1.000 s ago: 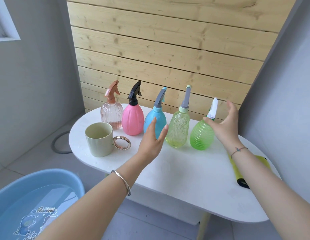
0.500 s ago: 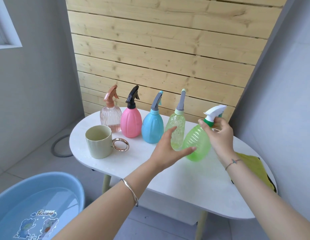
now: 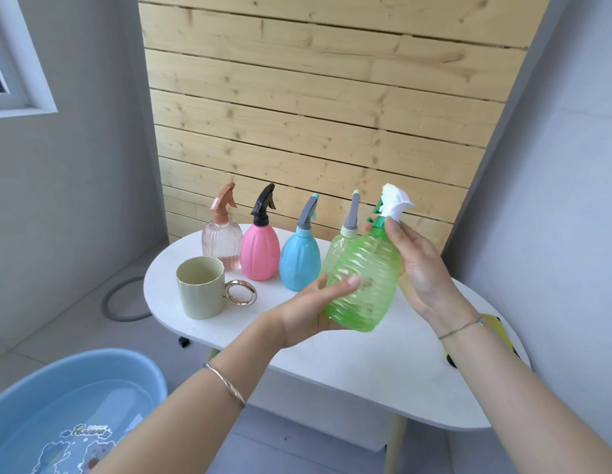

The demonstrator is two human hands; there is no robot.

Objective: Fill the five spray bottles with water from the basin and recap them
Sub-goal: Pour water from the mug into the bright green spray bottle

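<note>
Green bottle (image 3: 369,261): left hand (image 3: 297,319) is cupping its base, right hand (image 3: 420,271) is gripping its collar.
Risk: could be slipping toward six o'clock during uncapping.

A white oval worktop (image 3: 383,381) is set on pale legs over a grey tiled floor. Toward its left end a pale green mug (image 3: 200,289) is stood upright, with a gold ring handle (image 3: 241,292) turned to the right. At the worktop's right edge a yellow cloth (image 3: 499,328) is laid. Behind the worktop a pine plank wall (image 3: 314,97) is seen. On the floor left of the worktop a grey hose loop (image 3: 104,304) is left lying, and a white window frame (image 3: 24,63) is set high on that side.
</note>
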